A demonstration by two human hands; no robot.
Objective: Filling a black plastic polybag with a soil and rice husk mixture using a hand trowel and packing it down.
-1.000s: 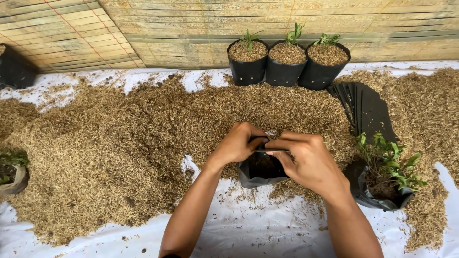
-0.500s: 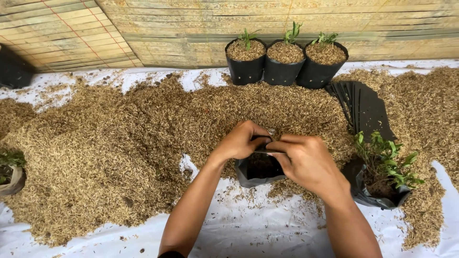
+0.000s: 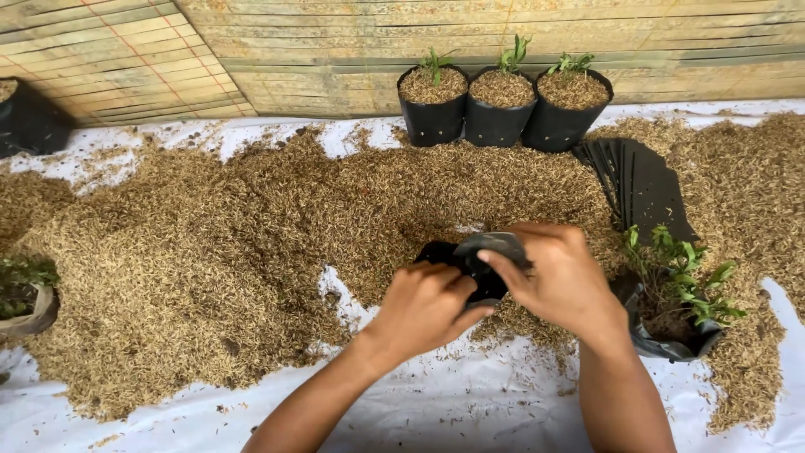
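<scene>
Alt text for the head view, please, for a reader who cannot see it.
Both hands, left hand and right hand, hold a small black grow bag over a heap of rice husks on a white sheet. Three filled bags with seedlings stand behind.

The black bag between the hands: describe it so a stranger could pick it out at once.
Start at the wide spread of brown husks on the white sheet. At its near edge, the left hand and right hand meet around a small black bag. Unlike the three bags by the wall, it holds no seedling.
</scene>
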